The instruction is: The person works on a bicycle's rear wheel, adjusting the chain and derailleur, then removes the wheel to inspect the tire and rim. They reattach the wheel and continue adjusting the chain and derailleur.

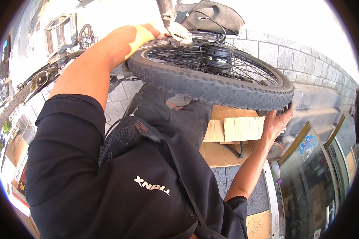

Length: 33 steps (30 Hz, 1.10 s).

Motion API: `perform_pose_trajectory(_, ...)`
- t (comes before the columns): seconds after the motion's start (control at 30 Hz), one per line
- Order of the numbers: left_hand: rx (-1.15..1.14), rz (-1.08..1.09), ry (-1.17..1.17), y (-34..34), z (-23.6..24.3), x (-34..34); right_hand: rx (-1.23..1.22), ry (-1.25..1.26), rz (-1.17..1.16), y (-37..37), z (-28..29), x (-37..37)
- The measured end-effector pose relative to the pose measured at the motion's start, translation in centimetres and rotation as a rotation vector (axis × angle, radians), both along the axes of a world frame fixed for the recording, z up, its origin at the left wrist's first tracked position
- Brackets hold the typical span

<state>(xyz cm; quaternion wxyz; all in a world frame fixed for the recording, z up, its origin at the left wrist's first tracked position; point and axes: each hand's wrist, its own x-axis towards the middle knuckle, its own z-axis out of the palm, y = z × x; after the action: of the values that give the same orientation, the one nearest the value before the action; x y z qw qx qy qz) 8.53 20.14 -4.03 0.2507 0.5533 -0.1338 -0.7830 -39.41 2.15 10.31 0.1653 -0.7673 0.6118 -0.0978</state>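
Near to far. Black shirt (139,207) is filling the bottom. Black mesh pouch (125,139) is bulging at the waist; something is showing dimly through the weave, can't ID it.

Right hand (277,121) is reaching up to the right end of the tire (215,89), fingers partly curling, fingertips meeting the tread. Can't tell if it's gripping or just touching. Tire is lying roughly flat on its wheel across the upper middle, above the lap; spokes are running in to a black hub (218,55).

Left hand (159,32) is sitting at the wheel's far side, just left of the hub, beside metal parts. Glare is washing it out, so can't tell how far it's closing or on what.

Cardboard box (243,128) is resting below the tire's right half, tire covering part of it; its inside isn't showing. A dark curved strip (240,150) is lying on the cardboard just below.

To the right, a glass panel (311,171) is reflecting too much to read anything behind it. Farther out, a dark bag-like thing (219,18) is standing beyond the hub, contents hidden. Grey paving (283,51) is spreading beyond the wheel.
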Motion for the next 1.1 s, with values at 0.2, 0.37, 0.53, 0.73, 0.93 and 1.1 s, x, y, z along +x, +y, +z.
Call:
perform_pose_trajectory(0.2,-0.011,0.001,-0.011,-0.6,0.1,-0.2,-0.125,-0.134,0.047,3.7,2.9,1.9)
perform_pose_trajectory(0.37,-0.019,0.035,-0.035,-1.0,0.1,-0.2,-0.033,-0.065,0.054,4.4,4.4,2.2)
perform_pose_trajectory(0.53,-0.041,0.130,-0.126,-2.1,1.9,-1.1,0.030,-0.053,-0.005,6.1,6.6,0.4)
perform_pose_trajectory(0.73,-0.085,0.384,-0.454,-1.2,10.5,-2.1,0.184,-0.230,0.224,6.7,11.4,1.4)
perform_pose_trajectory(0.93,-0.164,0.297,-1.185,10.4,26.5,-5.0,0.857,-0.853,1.156,9.3,18.3,5.8)
perform_pose_trajectory(1.1,-0.168,0.475,-0.735,17.2,32.5,-18.5,1.176,-0.910,1.807,10.7,22.3,6.6)
